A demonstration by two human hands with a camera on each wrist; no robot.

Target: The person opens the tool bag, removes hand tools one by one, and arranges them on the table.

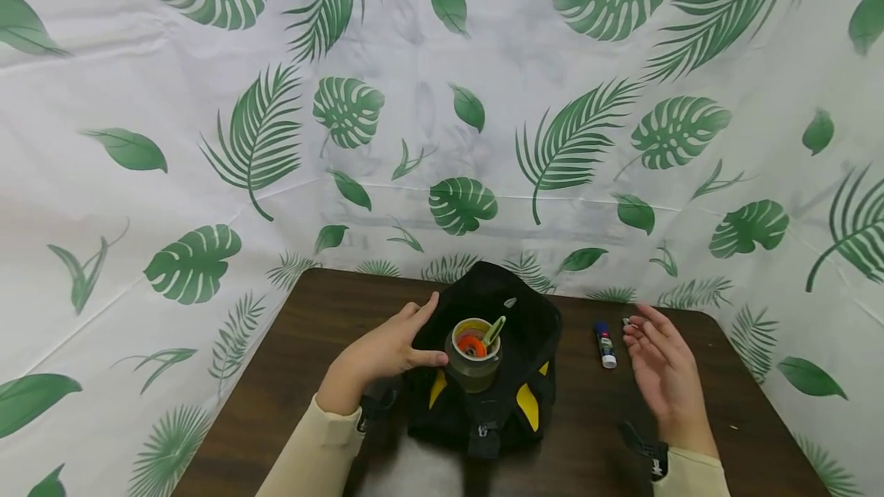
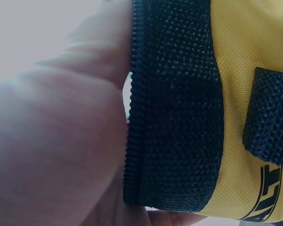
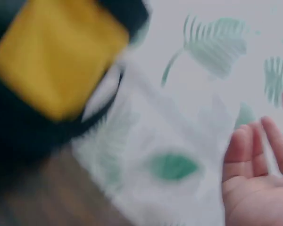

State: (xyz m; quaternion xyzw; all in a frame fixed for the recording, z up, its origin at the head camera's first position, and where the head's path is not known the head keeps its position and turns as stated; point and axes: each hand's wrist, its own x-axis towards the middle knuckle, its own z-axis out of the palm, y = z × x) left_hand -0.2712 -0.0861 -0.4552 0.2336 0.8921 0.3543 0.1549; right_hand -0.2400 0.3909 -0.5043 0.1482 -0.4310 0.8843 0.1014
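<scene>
A black and yellow tool bag [image 1: 507, 405] stands on the table with its top open. My left hand [image 1: 387, 340] holds its left rim, thumb toward the jar and index finger spread up along the edge. In the left wrist view, that hand lies against the zippered black edge of the bag [image 2: 179, 117]. A glass jar [image 1: 473, 374] stands at the bag's mouth, holding an orange round piece [image 1: 472, 345] and a light green handle [image 1: 494, 330]. My right hand [image 1: 663, 370] is off to the right, palm turned inward, fingers relaxed, nothing visibly held.
A blue glue stick with a white end [image 1: 605, 345] lies on the table between the bag and my right hand. A small shiny item [image 1: 626, 321] shows just by the right fingertips. Behind the brown table [image 1: 331, 305] hangs a leaf-patterned cloth [image 1: 414, 152].
</scene>
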